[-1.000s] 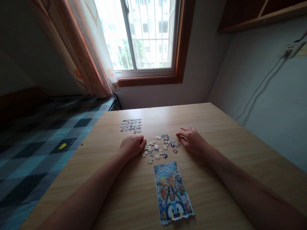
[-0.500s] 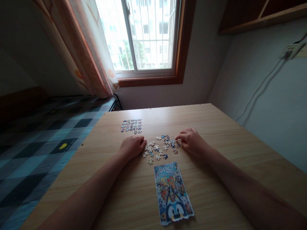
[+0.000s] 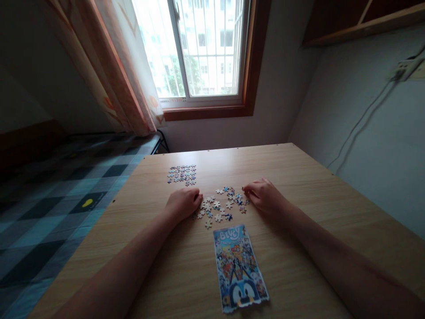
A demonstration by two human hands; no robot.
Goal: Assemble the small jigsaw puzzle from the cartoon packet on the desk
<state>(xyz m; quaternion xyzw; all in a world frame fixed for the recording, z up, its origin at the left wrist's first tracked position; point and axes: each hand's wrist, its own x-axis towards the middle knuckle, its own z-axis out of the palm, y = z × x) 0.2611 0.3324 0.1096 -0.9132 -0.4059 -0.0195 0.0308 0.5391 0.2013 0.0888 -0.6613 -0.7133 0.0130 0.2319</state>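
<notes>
Loose jigsaw puzzle pieces (image 3: pixel 217 204) lie in a scattered pile on the wooden table, some pale side up and others showing coloured print. At the pile's left edge rests my left hand (image 3: pixel 184 202), curled into a loose fist with nothing visible in it. On the opposite side is my right hand (image 3: pixel 264 194), its thumb and fingers pinched on a small puzzle piece (image 3: pixel 243 188) whose edge shows at the fingertips. Further back on the left, more pieces (image 3: pixel 182 173) are laid out in spaced rows, printed side up.
A colourful Bluey puzzle packet (image 3: pixel 239 270) with a torn edge lies at the front of the table (image 3: pixel 186 274). To the left is a bed with a checked cover (image 3: pixel 83 177). A window and curtain are behind; a cable (image 3: pixel 355 119) runs down the right wall.
My right hand's fingers have drawn together, and a small piece now shows raised at their tips. My left hand and the laid-out rows stay where they were.
</notes>
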